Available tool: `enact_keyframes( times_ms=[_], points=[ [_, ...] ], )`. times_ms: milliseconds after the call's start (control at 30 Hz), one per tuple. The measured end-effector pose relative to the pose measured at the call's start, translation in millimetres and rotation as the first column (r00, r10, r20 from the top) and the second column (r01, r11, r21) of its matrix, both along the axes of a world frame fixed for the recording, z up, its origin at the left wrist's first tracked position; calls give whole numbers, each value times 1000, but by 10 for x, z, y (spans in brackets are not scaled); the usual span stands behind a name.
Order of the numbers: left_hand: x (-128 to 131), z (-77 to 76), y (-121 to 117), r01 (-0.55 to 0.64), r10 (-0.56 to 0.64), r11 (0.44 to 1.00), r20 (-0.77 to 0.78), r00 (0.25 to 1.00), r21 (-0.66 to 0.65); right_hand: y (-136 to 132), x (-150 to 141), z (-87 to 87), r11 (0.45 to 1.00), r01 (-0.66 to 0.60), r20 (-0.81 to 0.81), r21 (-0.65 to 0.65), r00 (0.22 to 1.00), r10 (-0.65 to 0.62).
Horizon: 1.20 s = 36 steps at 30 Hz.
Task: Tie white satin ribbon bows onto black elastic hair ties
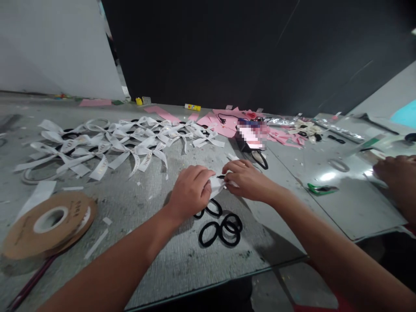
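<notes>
Between my hands is a white ribbon with a bit of black hair tie showing in it. My left hand is closed on the ribbon's left side, thumb pressed against it. From the other side my right hand pinches the ribbon near the black band; its fingertips partly hide the hold. Just below lie several loose black hair ties, some overlapping, one partly under my left hand. Finished-looking white bows tied on black bands cover the table to the upper left.
A ribbon spool lies at the left, near ribbon scraps. Pink paper, a glue stick and a dark box stand toward the back. Green-handled snips lie right, near another person's hand.
</notes>
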<state>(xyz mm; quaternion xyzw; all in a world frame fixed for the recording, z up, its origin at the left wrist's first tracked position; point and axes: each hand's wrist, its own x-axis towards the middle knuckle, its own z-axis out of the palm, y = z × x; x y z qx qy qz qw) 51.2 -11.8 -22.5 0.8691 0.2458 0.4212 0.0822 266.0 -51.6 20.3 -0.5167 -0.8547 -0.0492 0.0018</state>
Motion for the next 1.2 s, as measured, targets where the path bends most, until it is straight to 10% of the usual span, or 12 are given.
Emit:
enact_keyframes(
  times_ms=[367, 700, 1200],
  points=[
    [-75, 97, -124, 156, -156, 908, -33, 987, 388, 1026, -630, 771, 930, -57, -13, 363, 998, 66],
    [-41, 22, -67, 153, -132, 895, -79, 988, 420, 1660, -1033, -1, 996, -73, 173, 49, 983, 63],
    [-6, -5, -77, 197, -172, 903, -98, 980, 383, 1745, -1029, -83, 996, -84, 123, 3, 989, 83]
  ],
)
